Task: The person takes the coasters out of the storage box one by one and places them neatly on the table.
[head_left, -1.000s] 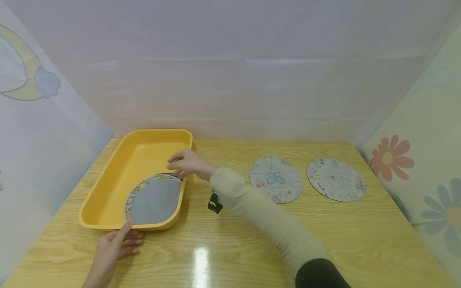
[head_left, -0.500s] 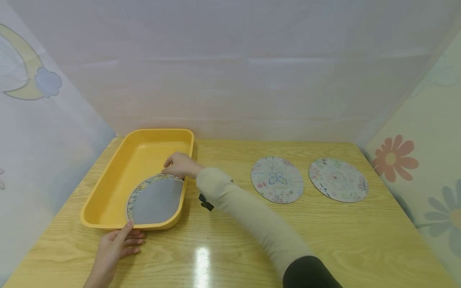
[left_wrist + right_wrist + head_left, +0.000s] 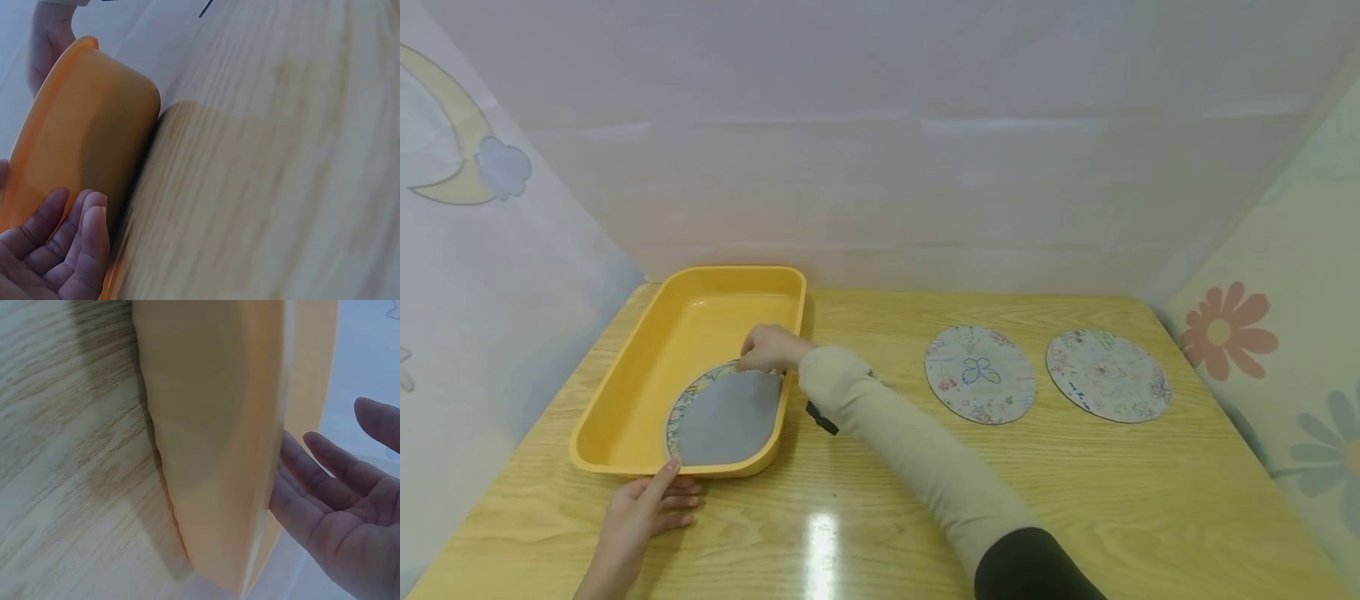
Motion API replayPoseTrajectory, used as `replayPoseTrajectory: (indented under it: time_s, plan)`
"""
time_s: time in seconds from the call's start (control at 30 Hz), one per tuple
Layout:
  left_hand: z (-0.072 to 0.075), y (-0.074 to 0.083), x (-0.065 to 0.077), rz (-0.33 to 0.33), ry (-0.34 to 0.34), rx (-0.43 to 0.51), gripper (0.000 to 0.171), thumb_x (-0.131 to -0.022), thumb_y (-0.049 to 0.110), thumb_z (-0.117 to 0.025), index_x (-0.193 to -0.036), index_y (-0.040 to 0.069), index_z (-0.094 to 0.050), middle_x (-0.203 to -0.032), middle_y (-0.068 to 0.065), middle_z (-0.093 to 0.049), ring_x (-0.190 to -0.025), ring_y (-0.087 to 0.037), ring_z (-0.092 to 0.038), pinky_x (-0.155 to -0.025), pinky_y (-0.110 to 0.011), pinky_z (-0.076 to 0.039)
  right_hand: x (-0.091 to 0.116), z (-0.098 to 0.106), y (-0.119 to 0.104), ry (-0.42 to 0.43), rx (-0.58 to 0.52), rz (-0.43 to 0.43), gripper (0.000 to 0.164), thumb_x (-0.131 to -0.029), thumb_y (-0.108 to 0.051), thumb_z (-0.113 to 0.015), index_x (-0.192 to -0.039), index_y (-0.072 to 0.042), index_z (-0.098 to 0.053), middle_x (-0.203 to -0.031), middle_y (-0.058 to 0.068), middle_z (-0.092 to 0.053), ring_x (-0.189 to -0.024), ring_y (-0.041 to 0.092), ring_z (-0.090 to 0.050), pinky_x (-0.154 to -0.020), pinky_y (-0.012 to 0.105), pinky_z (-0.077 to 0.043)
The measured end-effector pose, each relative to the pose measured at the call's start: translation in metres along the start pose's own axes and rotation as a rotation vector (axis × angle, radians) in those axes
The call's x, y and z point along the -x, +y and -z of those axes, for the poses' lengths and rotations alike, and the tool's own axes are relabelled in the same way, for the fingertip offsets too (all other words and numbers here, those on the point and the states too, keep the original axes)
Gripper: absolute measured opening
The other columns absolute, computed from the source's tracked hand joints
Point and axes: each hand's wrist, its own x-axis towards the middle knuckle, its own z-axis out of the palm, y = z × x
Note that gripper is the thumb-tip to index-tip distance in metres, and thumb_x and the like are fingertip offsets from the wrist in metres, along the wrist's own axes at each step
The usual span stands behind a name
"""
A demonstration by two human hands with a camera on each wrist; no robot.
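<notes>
A yellow tray stands on the left of the table. Inside, against its right end, lies a round disc with a grey face; another patterned edge shows around its upper left side. My left hand holds the near rim, thumb over it and bent fingers along the outer wall. My right hand reaches over the right rim to the disc's far edge. In the right wrist view its fingers bend loosely down behind the rim and the thumb stands apart from them. The fingertips are hidden by the tray.
Two round discs with coloured drawings lie to the right, one with a blue butterfly and another near the right side. The wood-grain table meets a pale backdrop behind. My right sleeve crosses over the table.
My right hand has moved slightly left and down to the disc's far edge, and its fingers are drawn closer together. The left hand stays on the near rim.
</notes>
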Motion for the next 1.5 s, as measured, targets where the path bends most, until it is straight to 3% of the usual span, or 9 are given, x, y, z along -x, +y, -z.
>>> replayPoseTrajectory:
  time_s: [0.13, 0.33, 0.53, 0.83, 1.17, 1.37, 1.5]
  plan:
    - [0.001, 0.000, 0.000, -0.009, 0.002, -0.001, 0.050, -0.093, 0.041, -0.049, -0.085, -0.005, -0.066, -0.075, -0.004, -0.069, -0.069, -0.015, -0.065, -0.061, -0.031, -0.057, -0.004, -0.005, -0.002, -0.014, -0.014, 0.001, 0.027, -0.089, -0.025, -0.059, -0.108, -0.007, -0.066, -0.094, -0.001, -0.062, -0.065, 0.011, -0.050, -0.047, 0.021, -0.043]
    - [0.000, -0.001, 0.000, -0.014, 0.000, -0.005, 0.050, -0.093, 0.041, -0.049, -0.085, -0.006, -0.066, -0.075, -0.004, -0.069, -0.068, -0.015, -0.065, -0.061, -0.031, -0.057, -0.007, -0.011, -0.004, -0.009, 0.000, 0.000, 0.026, -0.088, -0.024, -0.061, -0.104, -0.006, -0.068, -0.103, 0.001, -0.063, -0.085, 0.011, -0.055, -0.064, 0.019, -0.047]
    - [0.000, -0.001, 0.000, -0.012, 0.000, -0.009, 0.051, -0.093, 0.041, -0.049, -0.086, -0.006, -0.066, -0.075, -0.004, -0.069, -0.069, -0.014, -0.065, -0.062, -0.031, -0.057, -0.010, -0.014, -0.004, -0.035, 0.001, -0.025, 0.022, -0.087, -0.024, -0.061, -0.096, -0.005, -0.070, -0.094, -0.001, -0.062, -0.077, 0.009, -0.051, -0.063, 0.019, -0.045]
    - [0.000, -0.001, 0.000, -0.015, -0.001, -0.015, 0.052, -0.094, 0.041, -0.048, -0.088, -0.008, -0.066, -0.077, -0.005, -0.069, -0.070, -0.015, -0.065, -0.062, -0.031, -0.057, -0.013, -0.017, -0.003, -0.038, 0.034, -0.043, 0.031, -0.088, -0.028, -0.060, -0.108, -0.005, -0.064, -0.103, 0.002, -0.061, -0.090, 0.011, -0.054, -0.073, 0.020, -0.047]
    - [-0.001, -0.001, 0.001, -0.026, 0.003, -0.012, 0.052, -0.094, 0.040, -0.048, -0.088, -0.009, -0.065, -0.076, -0.006, -0.069, -0.069, -0.015, -0.066, -0.060, -0.031, -0.057, -0.012, -0.016, -0.001, -0.028, 0.046, -0.034, 0.031, -0.087, -0.028, -0.060, -0.107, -0.004, -0.064, -0.100, 0.002, -0.061, -0.084, 0.011, -0.054, -0.068, 0.020, -0.046]
    - [-0.001, -0.001, 0.001, -0.028, 0.001, -0.015, 0.053, -0.094, 0.040, -0.048, -0.089, -0.009, -0.065, -0.076, -0.005, -0.068, -0.069, -0.015, -0.065, -0.061, -0.031, -0.057, -0.011, -0.017, -0.001, -0.017, 0.113, -0.030, 0.021, -0.088, -0.027, -0.059, -0.088, -0.006, -0.059, -0.077, -0.001, -0.050, -0.068, 0.011, -0.044, -0.055, 0.019, -0.038]
    - [-0.001, -0.001, 0.000, -0.028, 0.000, -0.009, 0.051, -0.094, 0.039, -0.048, -0.089, -0.009, -0.066, -0.076, -0.005, -0.068, -0.069, -0.015, -0.065, -0.061, -0.031, -0.057, -0.011, -0.018, -0.002, -0.013, 0.167, -0.039, 0.019, -0.088, -0.026, -0.058, -0.086, -0.008, -0.053, -0.075, -0.002, -0.046, -0.068, 0.011, -0.043, -0.054, 0.020, -0.037]
